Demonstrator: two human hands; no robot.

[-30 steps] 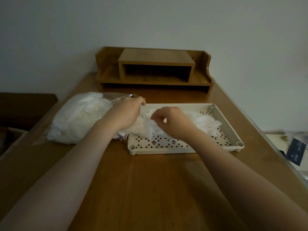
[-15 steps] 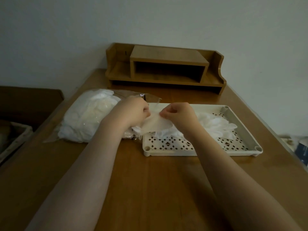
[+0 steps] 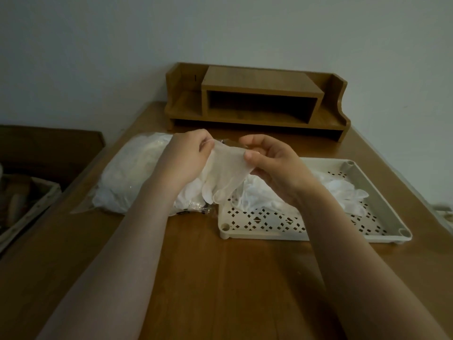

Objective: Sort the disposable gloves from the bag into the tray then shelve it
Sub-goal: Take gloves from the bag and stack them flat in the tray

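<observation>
Room, dim and evenly lit. Plain pale wall (image 3: 122, 57) stood behind a brown wooden table (image 3: 220, 278). A wooden desk shelf (image 3: 259, 99) with one open compartment sat at the table's far edge, touching the wall. A dark furniture piece (image 3: 49, 148) stood left of the table.

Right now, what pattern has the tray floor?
Small diamond-shaped holes in the cream tray, head view.
</observation>
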